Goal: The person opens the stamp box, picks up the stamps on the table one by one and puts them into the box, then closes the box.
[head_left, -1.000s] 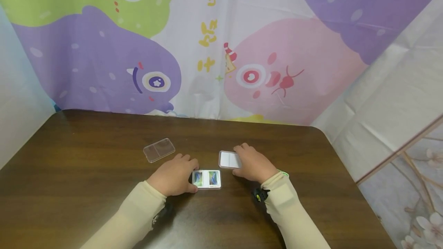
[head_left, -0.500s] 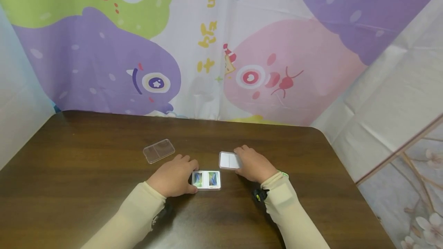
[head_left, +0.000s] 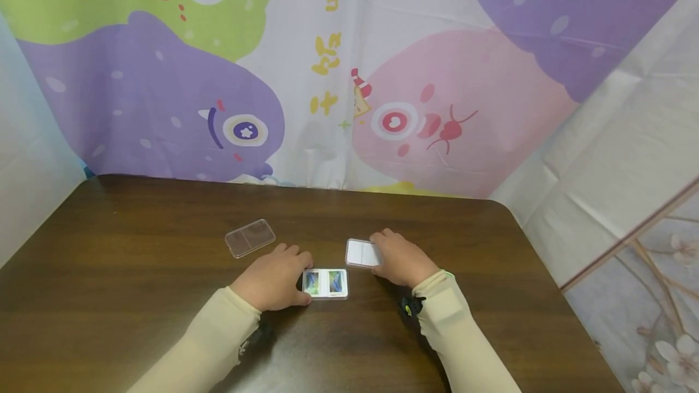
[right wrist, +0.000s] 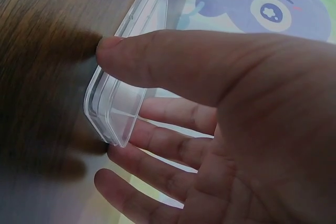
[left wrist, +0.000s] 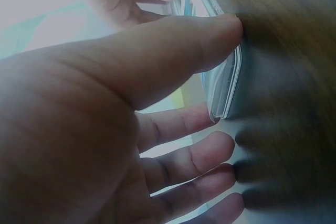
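Left hand (head_left: 273, 278), thumb and forefinger parted to case's width, pinches left end of flat clear plastic case with two colourful pictures (head_left: 330, 284). Right hand (head_left: 405, 261), similarly parted, grips right end of clear plastic case with white insert (head_left: 361, 253). Both on dark-brown wooden table (head_left: 109, 259); transparent rectangular plastic piece (head_left: 250, 239) lies beyond left hand.

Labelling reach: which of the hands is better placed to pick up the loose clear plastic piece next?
Probably the left hand: the clear plastic piece lies just beyond it. It would have to release the picture case first, but the right hand is farther off and holds the white case.
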Motion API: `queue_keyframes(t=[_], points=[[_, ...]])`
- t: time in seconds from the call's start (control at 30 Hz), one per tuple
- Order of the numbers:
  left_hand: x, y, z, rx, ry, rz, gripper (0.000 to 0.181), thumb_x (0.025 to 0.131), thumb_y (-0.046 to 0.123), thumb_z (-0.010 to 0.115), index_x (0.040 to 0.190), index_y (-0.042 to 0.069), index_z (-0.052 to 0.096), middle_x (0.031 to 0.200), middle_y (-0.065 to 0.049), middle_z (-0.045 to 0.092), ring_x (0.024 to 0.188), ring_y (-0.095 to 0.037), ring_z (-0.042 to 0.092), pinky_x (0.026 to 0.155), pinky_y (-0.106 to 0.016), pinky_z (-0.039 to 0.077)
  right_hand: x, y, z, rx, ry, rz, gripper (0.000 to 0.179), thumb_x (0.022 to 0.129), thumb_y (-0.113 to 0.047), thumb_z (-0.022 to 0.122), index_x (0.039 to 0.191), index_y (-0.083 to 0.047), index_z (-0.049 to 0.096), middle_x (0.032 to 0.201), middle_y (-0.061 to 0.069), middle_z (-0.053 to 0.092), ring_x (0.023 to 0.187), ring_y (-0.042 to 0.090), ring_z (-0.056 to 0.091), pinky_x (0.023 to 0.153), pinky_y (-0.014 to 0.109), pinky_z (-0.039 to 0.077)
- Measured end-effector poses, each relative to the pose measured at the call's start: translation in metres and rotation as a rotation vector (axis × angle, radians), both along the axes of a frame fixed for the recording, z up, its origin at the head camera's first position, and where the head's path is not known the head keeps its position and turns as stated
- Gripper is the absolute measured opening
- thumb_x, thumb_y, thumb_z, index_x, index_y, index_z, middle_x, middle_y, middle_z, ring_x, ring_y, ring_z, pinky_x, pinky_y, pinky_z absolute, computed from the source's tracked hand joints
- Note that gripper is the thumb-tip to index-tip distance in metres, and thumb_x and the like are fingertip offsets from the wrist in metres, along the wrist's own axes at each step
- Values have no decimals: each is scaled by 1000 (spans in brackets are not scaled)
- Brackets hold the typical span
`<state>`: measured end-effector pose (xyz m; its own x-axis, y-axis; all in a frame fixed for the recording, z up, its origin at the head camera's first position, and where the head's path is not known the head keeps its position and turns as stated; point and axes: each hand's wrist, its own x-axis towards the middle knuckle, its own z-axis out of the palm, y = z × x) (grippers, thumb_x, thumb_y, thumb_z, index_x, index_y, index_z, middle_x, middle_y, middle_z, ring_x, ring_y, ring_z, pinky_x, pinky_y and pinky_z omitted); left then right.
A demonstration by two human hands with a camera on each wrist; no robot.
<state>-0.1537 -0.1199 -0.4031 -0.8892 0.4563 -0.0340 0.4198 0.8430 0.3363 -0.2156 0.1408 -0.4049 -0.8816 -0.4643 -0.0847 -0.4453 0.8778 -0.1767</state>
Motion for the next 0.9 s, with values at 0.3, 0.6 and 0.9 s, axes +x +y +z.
queue_keyframes(t=[0.3,0.6,0.9], points=[[0,-1,0,5,4,-7,47,77,31,90,110,8,66,97,-4,60,93,-25,52,80,-45,49,0,1,1,7,-13,-2,56,84,-17,86,132,1,62,119,17,64,101,28,61,88,46,54],[0,-1,-2,-2,3,-5,47,77,32,89,111,8,66,98,-3,60,94,-25,52,79,-44,49,0,2,1,-2,-13,-3,55,84,-17,86,130,1,62,119,17,63,101,28,60,87,46,54],[0,-1,1,-1,4,9,49,76,32,90,112,7,67,99,-4,62,95,-24,54,80,-44,50,0,2,2,-17,-22,-4,56,84,-16,87,130,1,61,120,18,63,103,30,59,89,46,53]])
